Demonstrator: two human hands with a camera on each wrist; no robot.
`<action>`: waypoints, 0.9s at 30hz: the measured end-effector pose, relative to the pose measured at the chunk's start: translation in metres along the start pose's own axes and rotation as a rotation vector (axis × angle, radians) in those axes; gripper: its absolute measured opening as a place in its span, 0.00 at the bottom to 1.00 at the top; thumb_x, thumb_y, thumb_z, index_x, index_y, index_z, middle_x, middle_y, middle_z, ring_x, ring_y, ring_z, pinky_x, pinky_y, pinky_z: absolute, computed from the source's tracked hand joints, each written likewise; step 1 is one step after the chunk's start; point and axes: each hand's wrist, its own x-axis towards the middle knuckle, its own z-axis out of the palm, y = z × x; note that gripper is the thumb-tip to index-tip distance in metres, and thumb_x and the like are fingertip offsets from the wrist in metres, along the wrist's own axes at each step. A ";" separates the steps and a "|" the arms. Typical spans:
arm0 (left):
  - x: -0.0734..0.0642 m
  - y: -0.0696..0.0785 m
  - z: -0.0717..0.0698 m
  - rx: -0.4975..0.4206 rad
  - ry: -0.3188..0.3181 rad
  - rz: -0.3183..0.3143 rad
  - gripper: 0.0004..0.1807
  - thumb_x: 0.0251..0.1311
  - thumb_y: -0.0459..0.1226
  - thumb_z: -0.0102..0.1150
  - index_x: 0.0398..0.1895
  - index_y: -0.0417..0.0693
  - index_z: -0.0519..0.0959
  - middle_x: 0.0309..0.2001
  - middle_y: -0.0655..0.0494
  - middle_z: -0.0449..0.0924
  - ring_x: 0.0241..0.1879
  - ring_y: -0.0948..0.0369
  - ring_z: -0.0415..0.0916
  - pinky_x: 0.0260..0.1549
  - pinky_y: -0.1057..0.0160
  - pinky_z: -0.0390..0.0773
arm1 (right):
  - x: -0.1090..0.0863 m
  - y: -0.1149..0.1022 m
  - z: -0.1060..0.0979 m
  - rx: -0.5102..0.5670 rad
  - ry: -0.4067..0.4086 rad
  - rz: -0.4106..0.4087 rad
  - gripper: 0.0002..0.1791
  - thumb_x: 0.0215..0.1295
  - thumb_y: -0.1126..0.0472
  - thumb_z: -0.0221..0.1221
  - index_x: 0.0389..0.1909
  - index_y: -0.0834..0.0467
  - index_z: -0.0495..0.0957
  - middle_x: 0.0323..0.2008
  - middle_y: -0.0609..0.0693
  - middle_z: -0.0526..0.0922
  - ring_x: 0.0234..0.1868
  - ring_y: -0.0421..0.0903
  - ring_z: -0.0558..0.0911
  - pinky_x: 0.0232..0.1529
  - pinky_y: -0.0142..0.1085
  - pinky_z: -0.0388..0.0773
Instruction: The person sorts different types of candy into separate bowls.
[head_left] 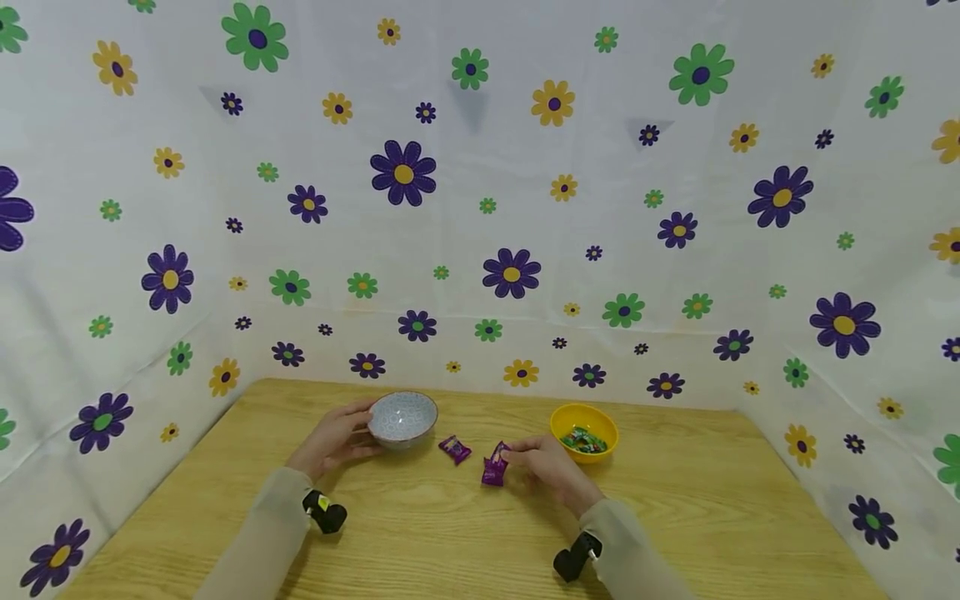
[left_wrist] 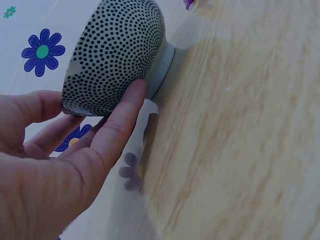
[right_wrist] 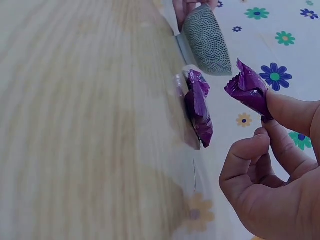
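Note:
My left hand (head_left: 341,440) holds the left side of a speckled ceramic bowl (head_left: 405,417), which stands upright on the table. In the left wrist view one digit lies low along the dotted wall of the bowl (left_wrist: 117,55), near its foot, and another touches the rim. Between thumb and forefinger my right hand (head_left: 551,467) pinches a purple wrapped candy (right_wrist: 248,90), raised above the tabletop. Just under it lies a second purple candy (head_left: 493,473). Another purple candy (head_left: 455,449) rests between that one and the bowl.
A yellow bowl (head_left: 558,414) with several green-wrapped sweets (head_left: 585,440) stands just beyond my right hand. The wooden table (head_left: 420,533) meets a flower-printed white cloth (head_left: 450,242) at its back and sides.

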 end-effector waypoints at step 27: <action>-0.001 -0.002 -0.003 -0.034 -0.011 0.005 0.28 0.76 0.38 0.41 0.76 0.42 0.54 0.73 0.34 0.53 0.66 0.41 0.64 0.56 0.48 0.76 | 0.042 -0.027 0.051 0.410 -0.029 -0.036 0.14 0.68 0.57 0.61 0.47 0.63 0.80 0.42 0.48 0.77 0.46 0.48 0.72 0.43 0.35 0.74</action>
